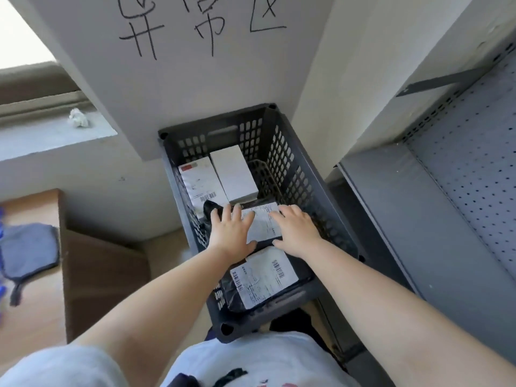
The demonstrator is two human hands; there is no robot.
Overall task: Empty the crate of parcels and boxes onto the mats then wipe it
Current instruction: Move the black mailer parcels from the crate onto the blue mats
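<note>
Crate (pixel 282 152), dark grey slotted plastic, sat mid-frame against the pale wall with black handwritten characters (pixel 195 23) at top centre. Both hands were inside it, side by side with a gap between them, laid on a black plastic-bag parcel with a white shipping label (pixel 262 227) in the crate's middle. Left hand (pixel 231 233) lay flat with fingers spread over the parcel's left side, thumb along its near edge. Right hand (pixel 296 233) lay likewise on the right side, fingers straight. Cannot tell if either thumb hooked under the parcel. Farther up in the crate, two white rectangular boxes: a plain one (pixel 234 174) to the right, one with a red mark and barcode (pixel 201 182) just beside it on the left. Nearer the frame bottom, a second black bag parcel with a barcoded label (pixel 262 277) leaned on the near wall. Grey perforated metal shelving (pixel 460 191) filled the right side. Wooden surface (pixel 30 275) at the left carried a blue-grey fabric pouch (pixel 28 247). Crumpled white tissue (pixel 78 117) lay on the sill, upper left.
</note>
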